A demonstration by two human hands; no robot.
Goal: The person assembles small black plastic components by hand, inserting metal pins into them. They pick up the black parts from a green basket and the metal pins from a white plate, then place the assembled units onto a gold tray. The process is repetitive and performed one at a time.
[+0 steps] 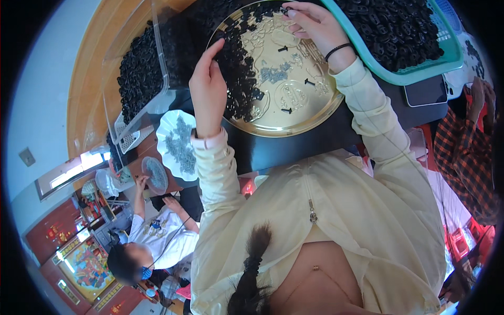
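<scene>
A round gold tray (324, 97) lies in front of me on a dark table. Small black plastic pieces (239, 79) are heaped along its left and far sides. Near its middle sits a scatter of small silver screws (275, 72), with a few black T-shaped pieces (310, 82) around them. My left hand (208, 86) hovers at the tray's left edge, index finger stretched and thumb apart, nothing visible in it; its other fingers are mostly hidden. At the far side, my right hand (319, 32) pinches a small black plastic piece (286, 10) between its fingertips.
A teal basket (401, 77) full of black pieces stands at right, beside a dark flat device (426, 93). On the left are a clear bin (164, 58) of black pieces and a white scalloped bowl (164, 137) of screws. Co-workers sit lower left and far right.
</scene>
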